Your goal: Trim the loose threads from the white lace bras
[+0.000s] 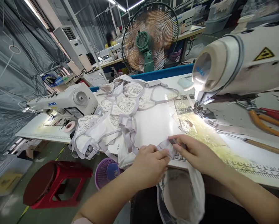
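Note:
My left hand (150, 163) and my right hand (195, 152) meet at the near edge of the white sewing table (158, 124). Both pinch a small piece of pale lilac fabric (168, 146) between fingertips, one on each side. More white fabric (183, 193) hangs down from it over my lap. A heap of white lace garments with lilac straps (113, 115) lies on the table just left of my hands. The sewing machine (237, 62) stands to the right, its needle area (197, 107) lit and beyond my right hand.
A second sewing machine (64, 101) sits at the far left of the table. A standing fan (150, 37) is behind it. On the floor are a red stool (55, 183) and a purple basket (106, 171). Orange-handled scissors (267, 119) lie right. A person sits far back.

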Demonstrator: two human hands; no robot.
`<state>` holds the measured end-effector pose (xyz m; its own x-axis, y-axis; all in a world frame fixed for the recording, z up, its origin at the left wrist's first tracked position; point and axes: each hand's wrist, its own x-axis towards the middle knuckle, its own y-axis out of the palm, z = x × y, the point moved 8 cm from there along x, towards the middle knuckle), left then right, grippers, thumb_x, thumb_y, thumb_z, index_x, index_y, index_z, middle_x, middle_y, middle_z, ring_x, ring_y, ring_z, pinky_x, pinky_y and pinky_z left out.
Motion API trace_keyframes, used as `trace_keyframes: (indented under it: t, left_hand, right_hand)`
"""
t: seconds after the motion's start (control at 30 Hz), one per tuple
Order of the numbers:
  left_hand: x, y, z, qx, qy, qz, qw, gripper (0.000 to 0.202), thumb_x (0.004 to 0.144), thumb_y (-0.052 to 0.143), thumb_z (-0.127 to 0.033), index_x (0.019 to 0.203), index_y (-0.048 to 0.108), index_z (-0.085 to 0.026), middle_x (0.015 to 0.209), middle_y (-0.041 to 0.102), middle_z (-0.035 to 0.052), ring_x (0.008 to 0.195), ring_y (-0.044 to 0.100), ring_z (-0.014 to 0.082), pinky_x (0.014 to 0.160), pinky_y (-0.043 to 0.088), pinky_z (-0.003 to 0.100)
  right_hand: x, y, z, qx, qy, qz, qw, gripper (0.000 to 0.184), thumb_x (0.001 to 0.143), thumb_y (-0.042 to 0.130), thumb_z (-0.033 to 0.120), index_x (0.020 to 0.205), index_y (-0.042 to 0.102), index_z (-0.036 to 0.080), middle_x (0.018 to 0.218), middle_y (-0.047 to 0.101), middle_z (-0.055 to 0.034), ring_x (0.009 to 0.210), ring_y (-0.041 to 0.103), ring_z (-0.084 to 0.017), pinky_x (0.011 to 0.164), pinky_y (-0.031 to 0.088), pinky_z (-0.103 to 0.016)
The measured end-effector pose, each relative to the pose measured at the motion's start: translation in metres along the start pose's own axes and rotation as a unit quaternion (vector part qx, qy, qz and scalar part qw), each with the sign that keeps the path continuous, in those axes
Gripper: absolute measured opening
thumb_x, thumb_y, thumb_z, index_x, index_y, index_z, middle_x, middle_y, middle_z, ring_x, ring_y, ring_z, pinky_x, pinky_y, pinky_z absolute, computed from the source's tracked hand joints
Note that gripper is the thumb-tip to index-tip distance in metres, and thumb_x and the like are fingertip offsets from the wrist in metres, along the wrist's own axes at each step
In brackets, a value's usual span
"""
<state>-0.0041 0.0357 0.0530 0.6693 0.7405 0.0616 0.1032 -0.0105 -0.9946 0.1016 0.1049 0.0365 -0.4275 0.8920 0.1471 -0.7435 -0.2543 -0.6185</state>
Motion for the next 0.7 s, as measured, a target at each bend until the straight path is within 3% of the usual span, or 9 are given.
trace_keyframes:
  t: [0.1, 0.17, 0.23, 0.3, 0.4, 0.53, 0.63, 0.7]
  left_hand:
    - [0.013, 0.003, 0.009, 0.001, 0.001, -0.012, 1.0, 0.033, 0.085, 0.047, -0.026, 0.117, 0.053, -0.017, 0.124, 0.055, 0.0056, 0.125, 0.035, 0.0284, 0.104, 0.03, 0.05]
    - [0.025, 0.014, 0.014, -0.013, 0.019, -0.007, 1.0, 0.038, 0.086, 0.045, -0.022, 0.124, 0.047, -0.013, 0.125, 0.053, 0.0091, 0.124, 0.038, 0.0235, 0.104, 0.034, 0.042]
    - [0.037, 0.025, 0.024, -0.006, -0.028, -0.014, 0.999, 0.034, 0.09, 0.039, -0.019, 0.121, 0.05, -0.012, 0.118, 0.056, 0.011, 0.119, 0.044, 0.0226, 0.098, 0.041, 0.036]
    - [0.043, 0.033, 0.027, 0.018, -0.079, -0.021, 0.997, 0.032, 0.091, 0.037, -0.02, 0.118, 0.053, -0.012, 0.113, 0.058, 0.0124, 0.114, 0.049, 0.0259, 0.095, 0.043, 0.039]
    - [0.044, 0.031, 0.017, 0.049, -0.096, -0.034, 0.994, 0.033, 0.092, 0.035, -0.021, 0.119, 0.053, -0.015, 0.109, 0.058, 0.0141, 0.11, 0.051, 0.03, 0.093, 0.042, 0.047]
    - [0.039, 0.021, 0.008, 0.034, -0.054, -0.028, 0.998, 0.034, 0.088, 0.039, -0.021, 0.12, 0.051, -0.014, 0.114, 0.054, 0.0146, 0.115, 0.046, 0.0308, 0.096, 0.038, 0.051]
    - [0.037, 0.014, 0.014, 0.001, -0.036, -0.049, 0.998, 0.028, 0.086, 0.042, -0.022, 0.11, 0.056, -0.016, 0.117, 0.054, 0.0114, 0.117, 0.044, 0.0279, 0.097, 0.038, 0.046]
    - [0.037, 0.015, 0.017, -0.004, -0.016, -0.051, 0.999, 0.024, 0.085, 0.041, -0.019, 0.099, 0.06, -0.015, 0.108, 0.058, 0.0098, 0.109, 0.049, 0.0241, 0.099, 0.038, 0.042]
  right_hand:
    - [0.031, 0.001, 0.005, 0.007, -0.022, 0.002, 1.0, 0.021, 0.079, 0.042, 0.038, 0.064, 0.043, 0.025, 0.068, 0.058, -0.0015, 0.067, 0.056, -0.019, 0.061, 0.045, -0.031]
    - [0.05, 0.0, 0.004, 0.016, -0.026, -0.004, 1.0, 0.02, 0.077, 0.043, 0.038, 0.062, 0.043, 0.024, 0.065, 0.056, 0.0, 0.064, 0.054, -0.017, 0.06, 0.043, -0.029]
    - [0.063, -0.005, 0.004, 0.024, -0.021, -0.018, 0.999, 0.025, 0.077, 0.044, 0.039, 0.058, 0.04, 0.024, 0.059, 0.052, 0.0017, 0.06, 0.052, -0.016, 0.056, 0.041, -0.027]
    - [0.066, -0.013, 0.004, 0.027, -0.009, -0.04, 0.999, 0.03, 0.077, 0.045, 0.041, 0.055, 0.035, 0.024, 0.052, 0.045, 0.0036, 0.055, 0.048, -0.015, 0.051, 0.038, -0.025]
    - [0.051, -0.031, 0.007, 0.019, 0.016, -0.094, 0.995, 0.034, 0.078, 0.044, 0.045, 0.055, 0.03, 0.025, 0.05, 0.036, 0.005, 0.05, 0.041, -0.014, 0.048, 0.033, -0.026]
    - [0.014, -0.045, 0.018, 0.015, 0.026, -0.128, 0.991, 0.032, 0.081, 0.041, 0.047, 0.058, 0.035, 0.025, 0.058, 0.046, 0.002, 0.055, 0.046, -0.016, 0.051, 0.037, -0.028]
    - [-0.011, -0.033, 0.033, 0.107, 0.024, -0.122, 0.986, 0.026, 0.083, 0.043, 0.045, 0.069, 0.049, 0.024, 0.071, 0.06, -0.0016, 0.068, 0.058, -0.019, 0.061, 0.047, -0.032]
    - [-0.023, -0.014, 0.043, 0.216, 0.015, -0.117, 0.969, 0.024, 0.085, 0.044, 0.043, 0.09, 0.057, 0.024, 0.092, 0.066, -0.0045, 0.087, 0.062, -0.021, 0.076, 0.05, -0.033]
